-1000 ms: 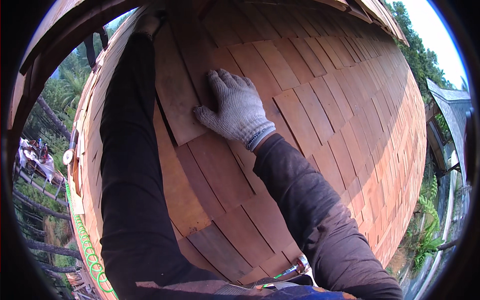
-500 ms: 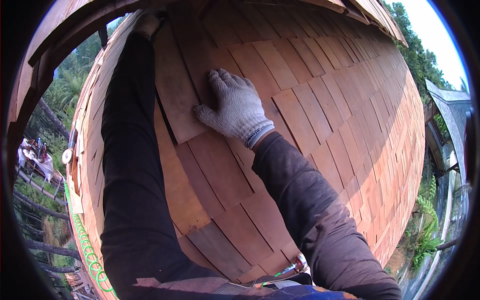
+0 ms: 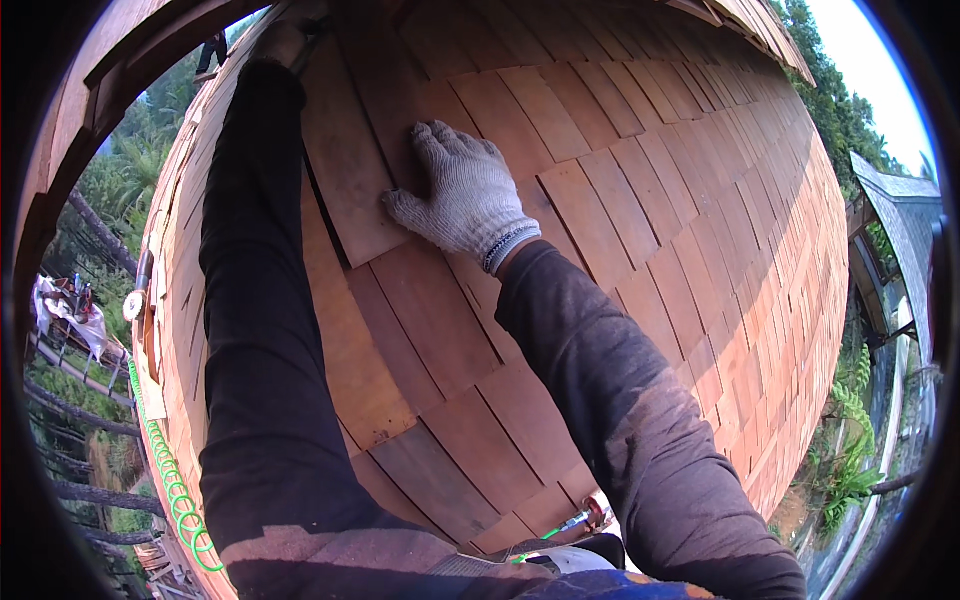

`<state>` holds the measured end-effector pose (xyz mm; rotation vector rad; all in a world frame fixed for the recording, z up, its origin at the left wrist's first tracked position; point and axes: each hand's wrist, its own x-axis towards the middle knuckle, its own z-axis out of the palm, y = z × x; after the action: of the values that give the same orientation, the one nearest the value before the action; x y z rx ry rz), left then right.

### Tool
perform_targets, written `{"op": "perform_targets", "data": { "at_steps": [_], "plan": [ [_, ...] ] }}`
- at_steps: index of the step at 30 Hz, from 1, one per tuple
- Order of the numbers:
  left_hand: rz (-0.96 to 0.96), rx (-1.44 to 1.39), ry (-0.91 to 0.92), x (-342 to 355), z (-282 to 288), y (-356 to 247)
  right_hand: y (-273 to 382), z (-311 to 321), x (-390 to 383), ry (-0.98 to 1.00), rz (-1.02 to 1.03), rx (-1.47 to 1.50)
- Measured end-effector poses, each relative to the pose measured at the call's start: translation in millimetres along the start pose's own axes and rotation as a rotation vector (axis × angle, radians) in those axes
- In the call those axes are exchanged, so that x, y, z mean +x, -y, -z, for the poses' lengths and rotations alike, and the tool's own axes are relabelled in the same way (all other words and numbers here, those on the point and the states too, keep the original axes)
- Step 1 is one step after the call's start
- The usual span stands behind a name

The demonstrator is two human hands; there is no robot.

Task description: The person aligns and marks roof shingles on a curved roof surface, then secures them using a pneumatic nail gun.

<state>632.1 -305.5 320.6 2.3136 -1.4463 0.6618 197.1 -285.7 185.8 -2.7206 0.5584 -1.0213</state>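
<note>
My right hand [image 3: 455, 195], in a pale knitted glove, lies spread on the reddish-brown wooden shingles [image 3: 440, 330], its fingertips on a board in the upper middle. My left arm reaches up the left side to the top of the view. My left hand [image 3: 280, 40] is small and shadowed there, against the shingles; I cannot make out its fingers or anything in them. Low in the middle, beside my body, a metal tool fitting [image 3: 590, 512] on a green hose is partly hidden by my right arm.
A green coiled hose [image 3: 165, 470] runs down the left edge, below a pale round object [image 3: 135, 305]. A shingled overhang arches above. Bamboo-like railing with white sacking [image 3: 75, 320] and trees show at left; a grey roof [image 3: 895, 220] is at right.
Both my hands sit slightly higher in the view, as does the shingle pattern around them. My right hand stays spread on the same boards.
</note>
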Motion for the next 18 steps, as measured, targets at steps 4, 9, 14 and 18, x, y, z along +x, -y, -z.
{"op": "perform_targets", "data": {
  "at_steps": [4,9,14,18],
  "plan": [
    [0.012,-0.049,-0.046,-7,-11,-8,-3,-3,-2,0.002,-0.003,-0.012],
    [0.017,-0.061,-0.071,-12,-10,-8,-4,-4,-3,-0.011,0.003,-0.005],
    [0.021,-0.069,-0.09,-10,-11,-17,-4,-3,-2,-0.006,-0.004,-0.018],
    [0.025,-0.073,-0.098,-7,-12,-21,0,-3,-4,-0.012,0.003,-0.014]
  ]
}}
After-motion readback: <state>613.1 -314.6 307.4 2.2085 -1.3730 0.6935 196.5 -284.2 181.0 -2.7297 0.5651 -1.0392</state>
